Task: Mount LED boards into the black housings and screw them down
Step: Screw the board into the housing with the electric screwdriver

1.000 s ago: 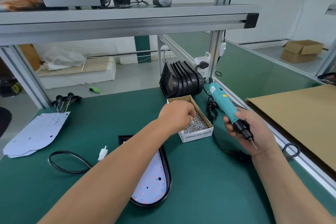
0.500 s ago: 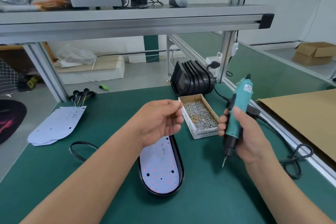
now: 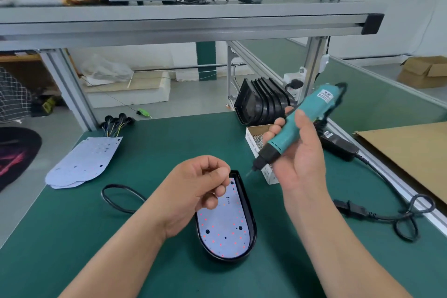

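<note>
A black oval housing lies on the green mat with a white LED board seated inside it. My left hand hovers over the board's far end with thumb and fingertips pinched together; the screws it took are too small to make out. My right hand grips a teal electric screwdriver, held tilted above the mat with its bit pointing down-left toward my left fingers. The open screw box sits just behind the screwdriver, partly hidden by it.
Spare black housings stand stacked behind the box. Loose LED boards with wires lie at the left. A black cord loops left of my arm. The power brick, its cable and a cardboard sheet are to the right.
My left hand left the screw box and came back over the board with fingers pinched. My right hand swung the screwdriver round so its bit points toward the left fingers.
</note>
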Tool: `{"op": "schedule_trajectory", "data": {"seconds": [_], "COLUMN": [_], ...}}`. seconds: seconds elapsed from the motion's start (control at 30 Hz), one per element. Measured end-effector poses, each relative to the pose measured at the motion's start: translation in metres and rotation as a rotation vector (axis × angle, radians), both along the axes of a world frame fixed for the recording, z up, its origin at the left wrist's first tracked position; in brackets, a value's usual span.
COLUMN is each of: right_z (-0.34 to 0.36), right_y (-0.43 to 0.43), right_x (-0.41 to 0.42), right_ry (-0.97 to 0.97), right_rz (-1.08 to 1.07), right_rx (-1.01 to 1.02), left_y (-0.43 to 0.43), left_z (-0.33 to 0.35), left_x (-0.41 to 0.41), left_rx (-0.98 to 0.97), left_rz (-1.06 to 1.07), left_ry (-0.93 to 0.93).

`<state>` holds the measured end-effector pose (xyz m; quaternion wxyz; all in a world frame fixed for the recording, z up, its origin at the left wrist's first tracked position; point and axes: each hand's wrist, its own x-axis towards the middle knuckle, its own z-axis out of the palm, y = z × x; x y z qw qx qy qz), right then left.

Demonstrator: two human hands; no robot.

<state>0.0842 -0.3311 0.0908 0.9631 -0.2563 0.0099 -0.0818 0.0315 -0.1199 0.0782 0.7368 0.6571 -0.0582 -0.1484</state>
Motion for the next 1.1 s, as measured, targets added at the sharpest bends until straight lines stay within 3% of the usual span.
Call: {"op": "schedule_trajectory", "data": {"seconds": [0.13, 0.4, 1.1], "right_z": [-0.007, -0.012, -0.016], "right_y": [0.003, 0.011, 0.013], "right_x": [-0.004, -0.018, -0.02], "right_ry": [-0.029, -0.196, -0.22], "right_rz": [-0.028, 0.049, 0.057], "right_rx": [0.084, -0.006, 0.002], "left_y": [0.007, 0.007, -0.002], "left_z": [-0.006, -0.019, -0.026], "left_x": [-0.003, -0.005, -0.007], "left_rx": [0.179, 0.271, 0.241], "left_rz": [0.001, 0.007, 0.117], "left_ry": [-0.086, -0.133, -0.153]}}
